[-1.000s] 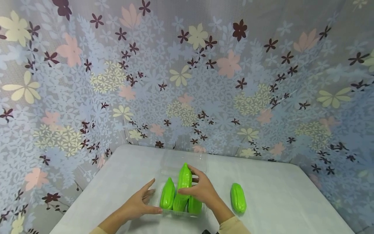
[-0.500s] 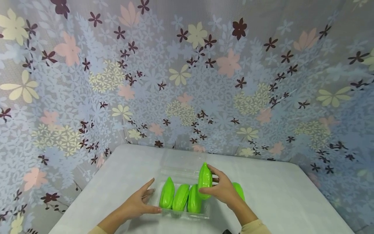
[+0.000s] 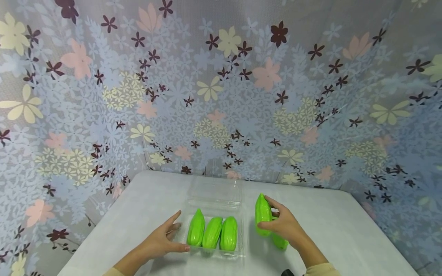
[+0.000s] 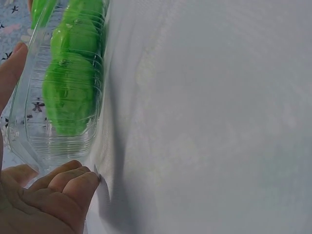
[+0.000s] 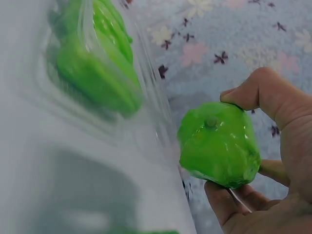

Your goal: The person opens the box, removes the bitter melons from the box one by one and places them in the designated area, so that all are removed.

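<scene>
A clear plastic clamshell box (image 3: 243,238) sits on the table with three bright green, ridged bitter melons (image 3: 212,233) side by side in it. To the right of the box, my right hand (image 3: 286,221) pinches another bitter melon (image 3: 263,213) between thumb and fingers, its tapered tip pointing away. The right wrist view shows the blunt stem end of this held melon (image 5: 217,146). One more bitter melon (image 3: 280,242) lies on the table, partly hidden behind the right hand. My left hand (image 3: 159,240) is at the box's left end, fingers spread and thumb by the front corner.
The box's transparent lid (image 3: 215,189) is folded back flat toward the rear of the table. Pale cloth covers the table (image 3: 331,226). A flowered curtain (image 3: 221,96) hangs right behind it.
My right hand has lifted a bitter melon from over the box and carried it right, past the box's edge, over the loose one. The left hand has stayed in place.
</scene>
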{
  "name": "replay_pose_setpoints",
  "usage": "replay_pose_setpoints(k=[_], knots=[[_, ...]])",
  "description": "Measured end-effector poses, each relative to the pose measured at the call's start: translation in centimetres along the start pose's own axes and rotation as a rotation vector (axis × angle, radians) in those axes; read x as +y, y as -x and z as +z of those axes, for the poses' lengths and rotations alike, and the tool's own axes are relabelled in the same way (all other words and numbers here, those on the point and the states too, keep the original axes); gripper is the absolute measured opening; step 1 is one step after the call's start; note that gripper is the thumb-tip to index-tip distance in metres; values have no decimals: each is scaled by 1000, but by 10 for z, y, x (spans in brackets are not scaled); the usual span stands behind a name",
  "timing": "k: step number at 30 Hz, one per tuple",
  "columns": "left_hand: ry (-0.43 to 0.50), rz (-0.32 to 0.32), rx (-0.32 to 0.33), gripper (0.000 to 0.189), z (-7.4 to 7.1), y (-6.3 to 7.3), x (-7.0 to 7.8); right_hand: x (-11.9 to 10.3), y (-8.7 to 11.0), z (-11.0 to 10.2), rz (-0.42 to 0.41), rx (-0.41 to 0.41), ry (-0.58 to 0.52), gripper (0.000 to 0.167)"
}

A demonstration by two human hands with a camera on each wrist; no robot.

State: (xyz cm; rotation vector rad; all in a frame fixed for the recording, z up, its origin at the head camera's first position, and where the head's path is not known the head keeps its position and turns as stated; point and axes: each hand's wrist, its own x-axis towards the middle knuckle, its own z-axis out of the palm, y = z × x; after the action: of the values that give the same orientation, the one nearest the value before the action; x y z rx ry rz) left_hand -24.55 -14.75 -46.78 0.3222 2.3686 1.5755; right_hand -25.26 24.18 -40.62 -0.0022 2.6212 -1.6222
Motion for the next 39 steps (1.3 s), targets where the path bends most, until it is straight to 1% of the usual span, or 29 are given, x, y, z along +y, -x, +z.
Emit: replay_pose_setpoints(k=[6,12,19,23,27,31,34,39], knots=[[-2,9,1,120,-1,0,-1,18,4,-25,43,8,22,101],[-3,2,4,120,1,1,0,37,7,-50,99,19,42,103],[-12,-7,8,122,0,0,0,64,8,-70,159,4,44,103],[-12,-8,9,122,0,0,0,77,5,-74,183,-14,30,103],[-7,-5,14,121,0,0,-3,88,-2,-71,195,-25,20,104],[1,3,12,120,1,0,-4,97,-6,-67,214,-3,40,106],[4,4,9,119,2,1,-3,101,-7,-65,231,17,67,108],[-1,-1,18,119,0,1,-1,100,-5,-66,213,13,86,110]])
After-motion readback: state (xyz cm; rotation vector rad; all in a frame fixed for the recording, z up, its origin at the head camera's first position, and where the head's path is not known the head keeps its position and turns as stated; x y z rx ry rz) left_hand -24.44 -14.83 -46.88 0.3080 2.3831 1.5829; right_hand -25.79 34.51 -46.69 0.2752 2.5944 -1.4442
